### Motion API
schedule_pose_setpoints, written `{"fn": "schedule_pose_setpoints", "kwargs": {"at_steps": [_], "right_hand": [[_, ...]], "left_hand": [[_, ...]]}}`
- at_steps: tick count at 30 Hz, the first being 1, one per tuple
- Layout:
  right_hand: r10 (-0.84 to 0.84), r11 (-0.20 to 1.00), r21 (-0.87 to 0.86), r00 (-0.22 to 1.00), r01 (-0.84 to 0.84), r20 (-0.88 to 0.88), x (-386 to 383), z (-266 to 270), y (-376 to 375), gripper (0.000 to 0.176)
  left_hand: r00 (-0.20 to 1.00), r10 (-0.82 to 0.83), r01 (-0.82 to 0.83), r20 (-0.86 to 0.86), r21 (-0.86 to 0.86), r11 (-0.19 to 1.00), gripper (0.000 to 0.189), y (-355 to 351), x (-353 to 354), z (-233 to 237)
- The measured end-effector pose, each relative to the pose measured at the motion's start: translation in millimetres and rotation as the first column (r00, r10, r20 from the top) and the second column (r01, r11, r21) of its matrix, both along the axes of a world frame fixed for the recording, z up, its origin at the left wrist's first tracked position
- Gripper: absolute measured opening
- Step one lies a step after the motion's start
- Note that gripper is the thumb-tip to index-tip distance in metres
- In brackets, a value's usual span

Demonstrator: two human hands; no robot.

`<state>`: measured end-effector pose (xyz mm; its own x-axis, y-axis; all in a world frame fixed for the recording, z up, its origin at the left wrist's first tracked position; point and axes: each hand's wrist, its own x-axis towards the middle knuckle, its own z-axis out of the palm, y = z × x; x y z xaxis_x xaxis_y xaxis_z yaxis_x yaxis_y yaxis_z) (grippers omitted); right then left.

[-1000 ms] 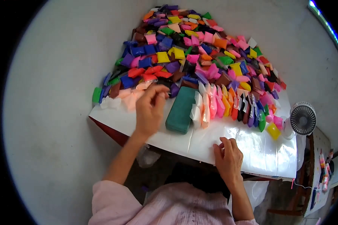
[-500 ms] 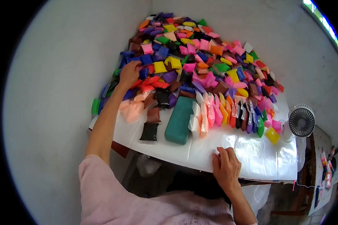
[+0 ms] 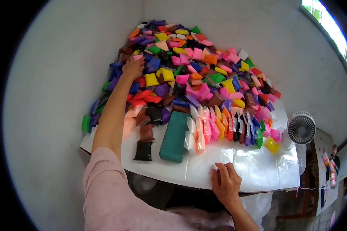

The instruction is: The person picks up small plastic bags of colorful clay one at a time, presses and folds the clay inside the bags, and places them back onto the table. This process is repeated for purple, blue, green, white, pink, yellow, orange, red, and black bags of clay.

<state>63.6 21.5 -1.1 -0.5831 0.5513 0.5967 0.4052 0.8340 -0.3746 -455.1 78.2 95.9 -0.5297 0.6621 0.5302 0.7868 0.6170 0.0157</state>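
My left hand (image 3: 133, 68) reaches into the left part of a big heap of coloured packets. Its fingers are closed on a pink packet (image 3: 138, 57), their tips partly hidden. Blue packets (image 3: 153, 63) lie just right of the fingers. My right hand (image 3: 226, 181) rests at the table's front edge, loosely curled, with nothing visible in it. Between the hands stands a teal block (image 3: 174, 136). Against its right side leans a row of upright packets, starting with white (image 3: 190, 133) and peach (image 3: 199, 134). A black packet (image 3: 143, 151) and a brown packet (image 3: 146, 132) lie left of the block.
A white sheet covers the table (image 3: 216, 156). At its right edge stands a small white fan (image 3: 301, 128), with a yellow packet (image 3: 272, 145) beside it. Walls border the heap behind and on the left. A second table (image 3: 324, 165) with small items is at far right.
My left hand has moved farther up the heap, from beside a blue packet onto the pink one. The view has shifted slightly. My right hand stays at the table edge.
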Motion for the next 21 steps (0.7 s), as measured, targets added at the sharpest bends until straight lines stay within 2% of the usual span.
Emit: {"fn": "schedule_pose_setpoints", "kwargs": {"at_steps": [2, 5, 8, 9, 12, 14, 15, 17, 18, 20, 21], "right_hand": [[-0.006, 1.0, -0.004, 1.0, 0.006, 0.002, 0, 0, 0, 0.023], [-0.004, 1.0, -0.013, 1.0, 0.004, -0.002, -1, 0, 0, 0.023], [-0.002, 1.0, 0.027, 1.0, 0.003, -0.013, -1, 3, 0, 0.021], [0.002, 1.0, 0.023, 1.0, -0.001, -0.021, 0, 3, 0, 0.021], [0.004, 1.0, 0.005, 0.999, -0.004, -0.038, -1, 0, 0, 0.02], [0.006, 1.0, -0.019, 0.999, -0.007, -0.039, -2, 1, 1, 0.02], [0.021, 0.999, -0.045, 0.997, -0.024, -0.069, -1, 4, 0, 0.018], [0.07, 0.974, -0.201, 0.981, -0.106, -0.18, 2, 10, 1, 0.018], [0.083, 0.95, -0.274, 0.967, -0.15, -0.239, 4, 13, 1, 0.017], [0.041, 0.902, -0.393, 0.941, -0.18, -0.337, 10, 15, 6, 0.019], [0.028, 0.825, -0.497, 0.897, -0.27, -0.442, 12, 23, 4, 0.022]], "left_hand": [[1.0, 0.025, -0.025, -0.009, 0.037, 0.999, 0.047, 2, 4, -1], [0.996, 0.013, 0.004, -0.093, 0.188, 0.982, 0.039, 2, 8, -10], [0.991, -0.047, 0.095, -0.126, 0.403, 0.91, 0.033, -3, 20, -17], [0.995, -0.029, 0.073, -0.099, 0.471, 0.879, 0.032, -3, 31, -12], [0.96, -0.245, 0.278, -0.135, 0.545, 0.791, 0.032, -14, 78, 6], [0.86, -0.448, 0.504, -0.246, 0.55, 0.666, 0.031, -30, 136, 21], [0.803, -0.559, 0.568, -0.208, 0.554, 0.609, 0.03, -44, 173, 27], [0.672, -0.732, 0.653, -0.109, 0.554, 0.517, 0.031, -80, 247, 32], [0.603, -0.797, 0.682, -0.046, 0.547, 0.485, 0.033, -97, 277, 30], [0.49, -0.85, 0.809, -0.194, 0.465, 0.36, 0.044, -115, 318, 18], [0.471, -0.87, 0.788, -0.15, 0.515, 0.338, 0.052, -121, 338, 9]]}}
